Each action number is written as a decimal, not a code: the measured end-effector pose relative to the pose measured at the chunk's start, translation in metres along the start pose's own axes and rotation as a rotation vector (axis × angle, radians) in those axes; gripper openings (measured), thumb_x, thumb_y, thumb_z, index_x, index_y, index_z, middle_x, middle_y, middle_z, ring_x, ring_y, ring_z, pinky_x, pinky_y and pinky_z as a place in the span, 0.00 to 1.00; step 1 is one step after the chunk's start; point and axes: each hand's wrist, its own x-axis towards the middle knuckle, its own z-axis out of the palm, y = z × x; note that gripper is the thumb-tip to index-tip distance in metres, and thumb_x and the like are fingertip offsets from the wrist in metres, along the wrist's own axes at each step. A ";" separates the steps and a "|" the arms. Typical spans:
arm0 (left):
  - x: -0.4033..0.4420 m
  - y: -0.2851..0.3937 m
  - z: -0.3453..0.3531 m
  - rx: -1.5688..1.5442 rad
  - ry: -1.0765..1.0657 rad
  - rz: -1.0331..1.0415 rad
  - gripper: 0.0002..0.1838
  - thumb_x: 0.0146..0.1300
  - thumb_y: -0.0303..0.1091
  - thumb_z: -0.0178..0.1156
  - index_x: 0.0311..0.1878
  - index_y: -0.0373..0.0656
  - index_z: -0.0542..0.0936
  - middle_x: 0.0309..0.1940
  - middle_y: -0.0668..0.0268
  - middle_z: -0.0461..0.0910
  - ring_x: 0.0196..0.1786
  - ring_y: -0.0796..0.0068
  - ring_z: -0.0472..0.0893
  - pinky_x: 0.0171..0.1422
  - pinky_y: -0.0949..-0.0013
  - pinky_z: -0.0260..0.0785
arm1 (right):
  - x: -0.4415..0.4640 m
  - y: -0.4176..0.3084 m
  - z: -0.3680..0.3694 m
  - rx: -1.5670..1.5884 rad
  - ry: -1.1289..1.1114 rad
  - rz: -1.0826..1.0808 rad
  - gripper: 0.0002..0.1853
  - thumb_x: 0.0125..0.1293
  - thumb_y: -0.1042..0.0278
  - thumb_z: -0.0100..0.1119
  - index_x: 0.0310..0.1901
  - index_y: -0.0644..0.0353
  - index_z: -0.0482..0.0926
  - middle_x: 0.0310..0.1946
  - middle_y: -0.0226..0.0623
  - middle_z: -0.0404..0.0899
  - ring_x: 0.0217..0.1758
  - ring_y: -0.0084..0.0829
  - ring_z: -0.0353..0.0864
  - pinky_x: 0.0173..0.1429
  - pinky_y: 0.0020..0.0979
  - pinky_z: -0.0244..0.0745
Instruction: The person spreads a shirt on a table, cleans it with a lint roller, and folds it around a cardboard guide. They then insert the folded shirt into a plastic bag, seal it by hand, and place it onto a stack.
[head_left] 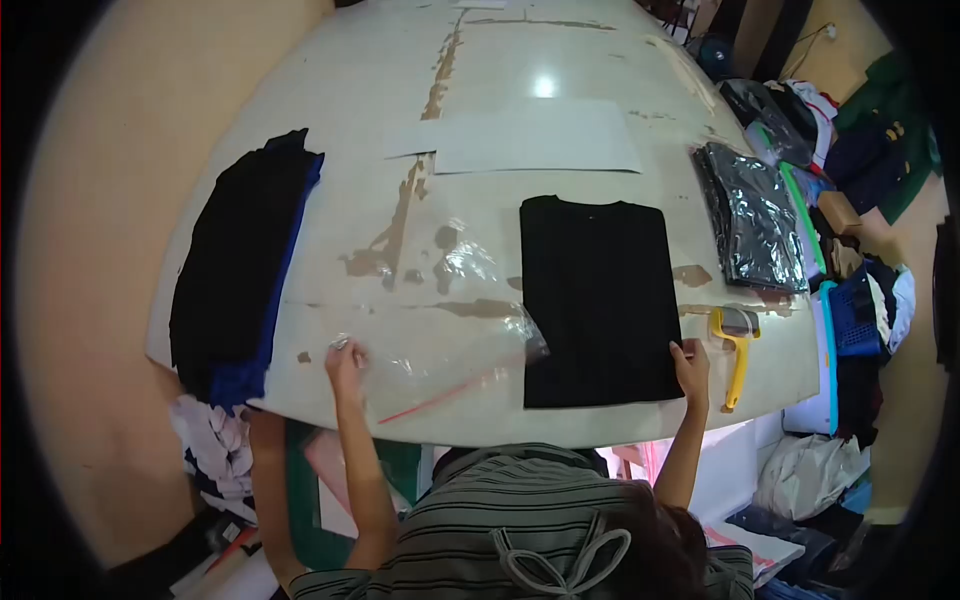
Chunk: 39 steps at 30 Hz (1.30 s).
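A folded black T-shirt (600, 300) lies flat on the table, its neckline toward the far side. At its lower right edge is my right hand (692, 370), thumb on top and the other fingers partly hidden, pinching the cloth. My left hand (346, 368) is closed at the left side of a clear plastic bag (430, 345), its fingers pinched on the film. The bag spreads between my left hand and the shirt, with a red strip along its lower edge. Its right corner touches or overlaps the shirt's left edge.
A stack of dark folded garments (235, 260) lies at the left. Bagged black garments (755, 215) are piled at the right, above a yellow tape dispenser (737, 355). White sheets (540, 140) lie farther up the worn table (480, 70). Bins and clothes crowd the right side.
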 end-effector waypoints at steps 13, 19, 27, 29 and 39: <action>-0.090 -0.008 -0.015 0.145 -0.163 -0.315 0.12 0.60 0.35 0.56 0.37 0.33 0.73 0.27 0.61 0.77 0.30 0.71 0.79 0.34 0.73 0.76 | -0.067 -0.111 0.068 -0.255 -0.807 -0.904 0.23 0.42 0.54 0.67 0.44 0.45 0.78 0.56 0.36 0.65 0.62 0.41 0.58 0.66 0.47 0.45; -0.121 0.070 -0.053 0.503 -0.430 -0.660 0.24 0.64 0.48 0.49 0.38 0.31 0.76 0.29 0.53 0.80 0.30 0.67 0.81 0.36 0.70 0.76 | -0.087 -0.096 0.089 -0.227 -0.652 -0.915 0.16 0.46 0.55 0.64 0.40 0.41 0.80 0.55 0.31 0.66 0.62 0.40 0.58 0.67 0.49 0.41; -0.092 0.016 0.075 0.716 -0.768 0.246 0.21 0.63 0.41 0.51 0.50 0.33 0.74 0.54 0.55 0.71 0.60 0.65 0.68 0.63 0.65 0.56 | -0.094 -0.099 0.104 -0.099 -0.506 -0.883 0.09 0.48 0.60 0.64 0.33 0.48 0.82 0.49 0.31 0.72 0.59 0.40 0.61 0.64 0.46 0.46; -0.096 -0.005 0.116 1.171 -0.625 0.581 0.27 0.60 0.45 0.52 0.58 0.36 0.67 0.63 0.55 0.61 0.66 0.59 0.58 0.67 0.52 0.46 | -0.093 -0.099 0.107 -0.079 -0.490 -0.885 0.09 0.49 0.61 0.64 0.33 0.50 0.81 0.49 0.31 0.72 0.58 0.40 0.62 0.64 0.46 0.47; -0.096 -0.033 0.108 0.950 -0.634 0.518 0.23 0.67 0.39 0.38 0.62 0.41 0.63 0.64 0.61 0.60 0.68 0.61 0.55 0.70 0.52 0.32 | -0.090 -0.101 0.123 0.631 -0.498 -0.133 0.07 0.60 0.68 0.55 0.30 0.62 0.73 0.31 0.24 0.73 0.39 0.17 0.69 0.48 0.16 0.58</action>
